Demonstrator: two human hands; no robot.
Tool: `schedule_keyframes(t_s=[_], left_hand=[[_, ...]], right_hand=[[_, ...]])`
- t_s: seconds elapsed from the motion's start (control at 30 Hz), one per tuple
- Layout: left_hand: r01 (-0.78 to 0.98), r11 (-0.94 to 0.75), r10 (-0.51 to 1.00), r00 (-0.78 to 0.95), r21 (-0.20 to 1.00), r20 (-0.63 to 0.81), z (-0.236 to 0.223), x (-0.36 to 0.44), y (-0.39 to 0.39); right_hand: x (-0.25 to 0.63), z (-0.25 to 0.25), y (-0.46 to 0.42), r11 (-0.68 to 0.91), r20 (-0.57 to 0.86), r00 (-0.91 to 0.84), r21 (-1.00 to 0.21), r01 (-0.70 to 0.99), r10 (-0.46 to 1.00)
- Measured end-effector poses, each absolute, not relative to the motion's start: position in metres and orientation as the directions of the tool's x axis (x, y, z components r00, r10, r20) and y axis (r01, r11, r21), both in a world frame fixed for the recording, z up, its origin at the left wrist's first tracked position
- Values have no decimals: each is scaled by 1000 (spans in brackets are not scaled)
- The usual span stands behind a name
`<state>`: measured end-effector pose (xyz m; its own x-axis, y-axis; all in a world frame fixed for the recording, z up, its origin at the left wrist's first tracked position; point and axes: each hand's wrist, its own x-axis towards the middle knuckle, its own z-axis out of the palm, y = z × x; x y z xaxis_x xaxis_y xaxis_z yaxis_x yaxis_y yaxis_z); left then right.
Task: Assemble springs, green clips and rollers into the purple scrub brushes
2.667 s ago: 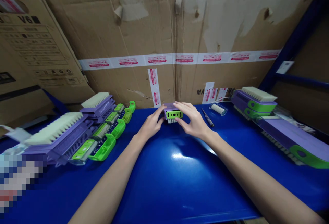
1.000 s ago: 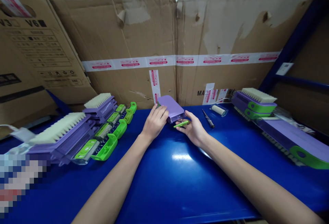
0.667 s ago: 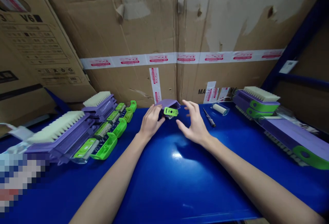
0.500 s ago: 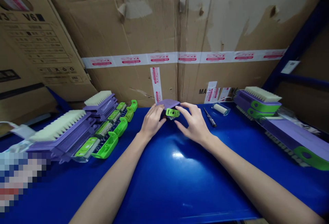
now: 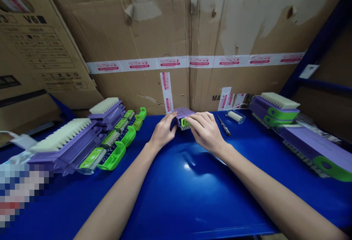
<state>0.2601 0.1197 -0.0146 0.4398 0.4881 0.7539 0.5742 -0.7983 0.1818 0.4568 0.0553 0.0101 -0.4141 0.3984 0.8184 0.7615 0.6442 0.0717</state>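
A purple brush (image 5: 183, 113) with pale bristles on its underside stands at the far middle of the blue table, a green end piece (image 5: 184, 122) facing me. My left hand (image 5: 162, 129) grips the brush's left side, thumb and fingers around it. Over the right part of the green end piece, my right hand (image 5: 205, 130) is closed, its fingers together and pressed on that piece. The fingers partly cover the green piece, and the thumb of this hand is hidden. To the right of it lies a dark pen-shaped screwdriver (image 5: 224, 125).
Purple brush bodies (image 5: 63, 137) lie bristles up at left, beside several green caps (image 5: 128, 137) and circuit parts. At right are stacked brushes (image 5: 280, 113) and a long purple brush (image 5: 321, 144). A small white cylinder (image 5: 235, 116) lies near the cardboard wall (image 5: 132, 89).
My right hand has gone from spread fingers beside the brush to closed fingers on its green end piece. The left hand keeps its hold on the brush.
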Motion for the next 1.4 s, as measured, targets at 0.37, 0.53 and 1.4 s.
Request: schedule_keyframes(t_s=[0.37,0.53,1.4], left_hand=[[569,-801,487,442,184,753,-11,259,121],[589,-793,481,448,156,753,-11,258,121],[480,-787,590,402,388,700,-11,260,123]], right_hand=[[464,20,59,658,762,-564,252,710,318],[461,21,57,657,737,-583,258,709,340],[455,18,61,644,749,-536,194,740,389]])
